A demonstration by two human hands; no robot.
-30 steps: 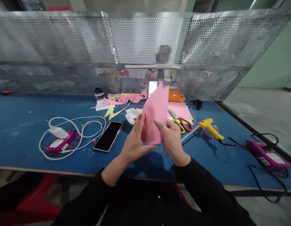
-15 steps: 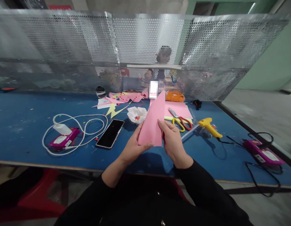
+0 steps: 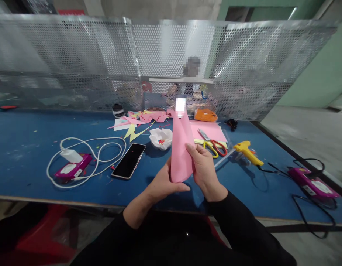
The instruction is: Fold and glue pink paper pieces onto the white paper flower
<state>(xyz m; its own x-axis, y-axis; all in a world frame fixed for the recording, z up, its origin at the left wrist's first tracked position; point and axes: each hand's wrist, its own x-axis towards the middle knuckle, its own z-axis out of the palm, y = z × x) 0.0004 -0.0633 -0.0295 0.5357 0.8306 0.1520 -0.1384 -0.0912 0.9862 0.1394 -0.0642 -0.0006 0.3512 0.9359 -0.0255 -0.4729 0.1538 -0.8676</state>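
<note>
A sheet of pink paper [image 3: 182, 151], curved along its length, is held above the blue table between my two hands. My left hand [image 3: 166, 181] supports its lower left side, with the thumb stretched out under the bottom edge and the other fingers hidden behind. My right hand [image 3: 202, 166] pinches the right edge, thumb on the front. Just left of the paper sits a white scalloped paper bowl [image 3: 161, 138] with small red pieces in it. To the right, scissors [image 3: 212, 142] with one yellow and one red handle lie on stacked pink paper [image 3: 211, 129].
A phone [image 3: 129, 160] and a purple power strip [image 3: 73, 166] with a looped white cable lie left. Rightward are a yellow glue gun [image 3: 248, 152] and another purple power strip [image 3: 311, 183]. Paper scraps [image 3: 132, 131] lie behind. A perforated metal screen [image 3: 168, 48] stands at the back, a person beyond it.
The pink paper has gone from a slanted, tapering shape to a more upright, rounded one. My left hand has moved slightly right and down, its thumb now below the paper's edge.
</note>
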